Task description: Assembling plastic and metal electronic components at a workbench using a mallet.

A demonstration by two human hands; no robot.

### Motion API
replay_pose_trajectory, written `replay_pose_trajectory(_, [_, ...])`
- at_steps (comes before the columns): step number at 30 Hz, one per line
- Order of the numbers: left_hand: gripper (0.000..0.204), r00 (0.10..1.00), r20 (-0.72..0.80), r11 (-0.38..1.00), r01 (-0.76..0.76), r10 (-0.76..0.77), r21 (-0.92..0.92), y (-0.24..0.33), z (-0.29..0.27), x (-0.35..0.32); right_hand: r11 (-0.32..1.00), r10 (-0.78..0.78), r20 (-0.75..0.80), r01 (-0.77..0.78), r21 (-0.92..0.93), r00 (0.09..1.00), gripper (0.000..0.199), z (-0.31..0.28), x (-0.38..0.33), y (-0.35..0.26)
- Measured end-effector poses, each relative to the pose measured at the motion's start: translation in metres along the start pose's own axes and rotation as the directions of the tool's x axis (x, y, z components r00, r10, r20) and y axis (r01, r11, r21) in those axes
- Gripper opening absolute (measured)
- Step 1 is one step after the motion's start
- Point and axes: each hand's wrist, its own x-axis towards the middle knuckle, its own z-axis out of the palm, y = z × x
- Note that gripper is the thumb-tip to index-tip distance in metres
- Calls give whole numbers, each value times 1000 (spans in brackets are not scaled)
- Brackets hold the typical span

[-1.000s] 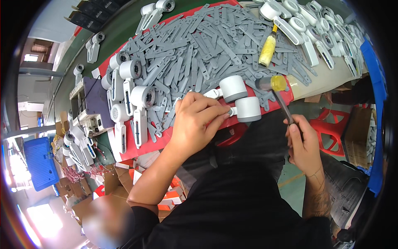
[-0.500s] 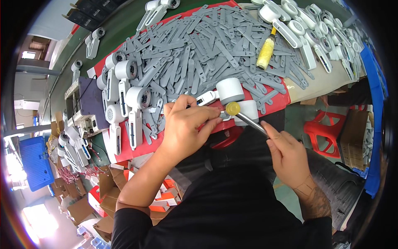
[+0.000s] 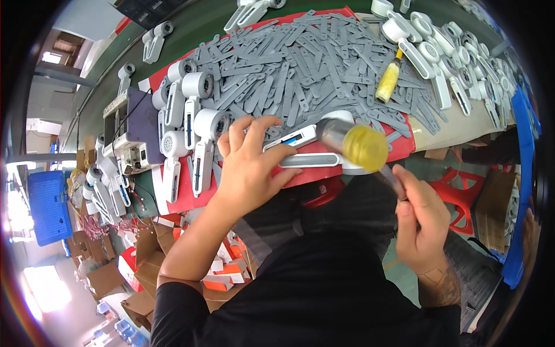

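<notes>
Gripping a hammer (image 3: 365, 148), the right hand (image 3: 424, 218) is closed around its handle, thumb uppermost, at the near right of the table. Hammer's yellow end blurred, raised in front of two white fans and covering parts of their round heads.

Both fans lie side by side at the near edge of a red mat (image 3: 202, 202), handles pointing left. Nearer fan (image 3: 312, 160): grey face of its handle upward. Farther fan (image 3: 303, 136): a blue strip showing in its handle slot.

Left hand (image 3: 248, 168) at the handle ends, fingers spread and bent, index finger and thumb to either side of the nearer handle's tip; from this angle cannot tell whether they pinch it or merely rest there.

Beyond the hands, a broad heap of grey strips (image 3: 289, 75), lying every which way across the mat. On the heap's right side, a screwdriver (image 3: 388, 81) with a yellow handle. Further right, a crowd of white fans (image 3: 457, 58) on a beige surface. Left of the heap, a smaller cluster of fans (image 3: 203, 165), beside a purple-sided machine (image 3: 144, 128). Below the table's right end, a red stool (image 3: 457, 194). Cardboard boxes (image 3: 151, 254) on the floor at left.
</notes>
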Motion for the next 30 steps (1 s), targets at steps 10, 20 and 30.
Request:
replay_pose_trajectory(10, [30, 1000, -11, 996, -29, 28, -88, -1, 5, 7, 986, 93, 115, -76, -145, 989, 44, 18, -11, 9])
replay_pose_trajectory(20, [35, 997, 49, 987, 60, -53, -152, -6, 4, 11, 993, -96, 61, 100, -68, 994, 42, 22, 20, -14])
replay_pose_trajectory(30, [38, 996, 46, 970, 80, -71, -229, -12, 3, 8, 972, 17, 244, 42, -231, 970, 43, 44, 10, -2])
